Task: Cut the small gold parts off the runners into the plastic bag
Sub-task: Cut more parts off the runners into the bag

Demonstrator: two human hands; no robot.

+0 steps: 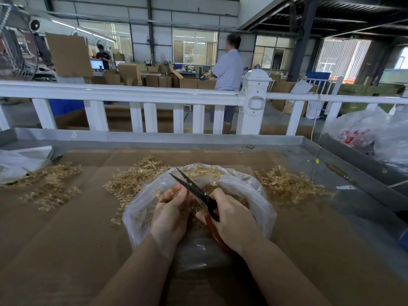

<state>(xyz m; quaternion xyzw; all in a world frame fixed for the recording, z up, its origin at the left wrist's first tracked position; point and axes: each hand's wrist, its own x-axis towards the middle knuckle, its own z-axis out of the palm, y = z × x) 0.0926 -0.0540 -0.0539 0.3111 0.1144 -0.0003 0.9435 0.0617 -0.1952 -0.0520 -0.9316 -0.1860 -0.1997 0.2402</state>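
A clear plastic bag lies open on the cardboard in front of me, with small gold parts in it. Over its mouth my left hand holds a gold runner, mostly hidden by the fingers. My right hand grips the red handles of black-bladed scissors. The blades are apart and point up and to the left past my left fingertips. Piles of gold runners lie behind the bag, to its right and at the far left.
Brown cardboard covers a metal table with a raised rim. Clear bags sit at the left edge and at the right. A white railing stands behind the table. Beyond it a person stands among boxes.
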